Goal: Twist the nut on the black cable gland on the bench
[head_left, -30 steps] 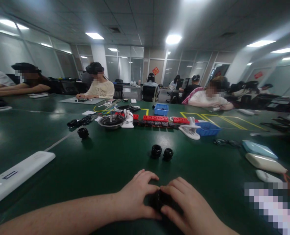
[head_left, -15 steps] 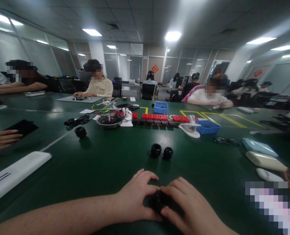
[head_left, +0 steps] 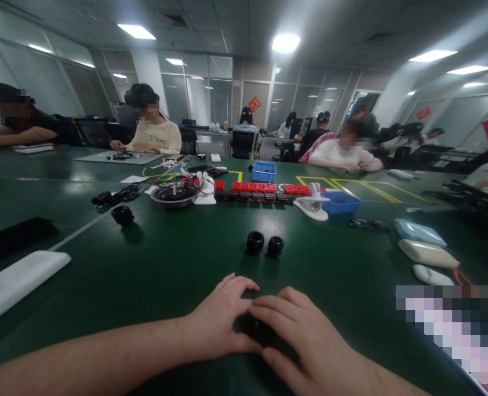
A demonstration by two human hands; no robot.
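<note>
Close to me on the green table (head_left: 178,297), my left hand (head_left: 223,314) and my right hand (head_left: 304,333) meet around a small black ring-like piece (head_left: 259,329). Fingers and thumbs curl about it from both sides, and the right fingers cover most of it. Its exact kind is hard to make out. Just beyond my hands stand two black rounded pieces with hollow tops, a larger one (head_left: 255,242) and a smaller one (head_left: 275,247). Another black rounded piece (head_left: 122,215) sits farther to the left.
Red blocks (head_left: 254,187) run in a row across the back, between a white clamp stand (head_left: 205,190) and a blue bin (head_left: 342,202). A metal bowl (head_left: 173,199) is beside them. At left lies a long white bar (head_left: 25,278); pouches (head_left: 427,253) lie right. People sit around.
The camera view has tilted and shifted, so the table things appear higher and farther left. My right fingers now cover more of the black piece. A person's hand at left has mostly left view.
</note>
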